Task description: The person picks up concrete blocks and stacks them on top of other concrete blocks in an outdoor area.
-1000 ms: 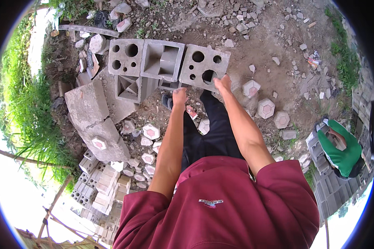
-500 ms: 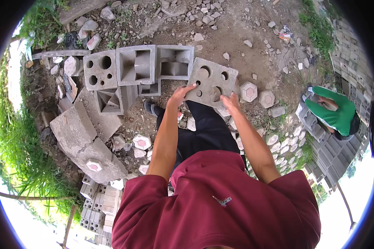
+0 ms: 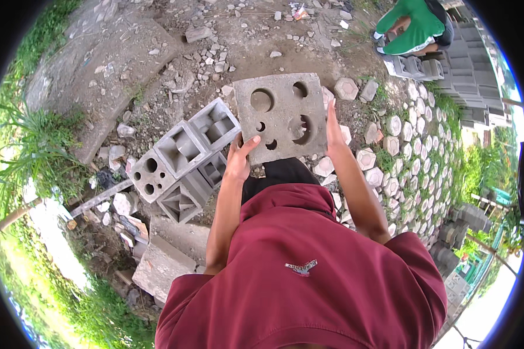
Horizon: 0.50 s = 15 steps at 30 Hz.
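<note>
Between my two hands I hold up a grey concrete block (image 3: 280,113) in front of me, its face pierced by several round holes of different sizes. My left hand (image 3: 239,154) grips the block's lower left edge, with the thumb on the face beside a small hole. Against its right side lies my right hand (image 3: 335,131), fingers stretched along the edge and partly hidden. Just left of the block stands a stack of concrete blocks (image 3: 183,152), two with open hollows on top and one with round holes at the left end.
A person in green (image 3: 413,26) crouches at the upper right beside stacked grey blocks (image 3: 468,64). Hexagonal pavers (image 3: 390,174) cover the ground to the right. Rubble (image 3: 212,55) lies ahead, a broken slab (image 3: 163,264) at lower left, and tall grass (image 3: 35,134) along the left.
My view has turned to the right, so the stack now sits lower and slanted. The held block appears larger and nearer to me. Both hands still hold it.
</note>
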Motion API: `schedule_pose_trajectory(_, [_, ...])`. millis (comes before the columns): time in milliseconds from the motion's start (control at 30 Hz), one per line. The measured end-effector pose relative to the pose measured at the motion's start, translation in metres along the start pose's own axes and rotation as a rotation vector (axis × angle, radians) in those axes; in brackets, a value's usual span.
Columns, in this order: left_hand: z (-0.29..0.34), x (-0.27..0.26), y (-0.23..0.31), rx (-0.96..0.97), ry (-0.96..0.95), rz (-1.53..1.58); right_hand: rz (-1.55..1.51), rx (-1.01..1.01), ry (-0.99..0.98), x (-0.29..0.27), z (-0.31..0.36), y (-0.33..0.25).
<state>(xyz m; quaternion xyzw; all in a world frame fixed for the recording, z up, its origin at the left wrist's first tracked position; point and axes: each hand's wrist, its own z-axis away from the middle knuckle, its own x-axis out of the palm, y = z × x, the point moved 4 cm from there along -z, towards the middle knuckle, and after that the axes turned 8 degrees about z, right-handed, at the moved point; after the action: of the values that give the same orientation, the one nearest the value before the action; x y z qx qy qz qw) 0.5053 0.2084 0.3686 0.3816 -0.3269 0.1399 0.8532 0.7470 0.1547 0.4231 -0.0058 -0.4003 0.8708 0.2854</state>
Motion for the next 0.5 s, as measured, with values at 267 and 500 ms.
schedule_pose_trajectory(267, [0.064,-0.003,0.012,-0.089,-0.198,-0.320,0.132,-0.157,0.374,-0.003,0.097,0.081])
schedule_pose_trajectory(500, [0.088,0.040,-0.029,-0.218,-0.215,-0.318,-0.108,-0.363,0.527,-0.033,0.186,0.132])
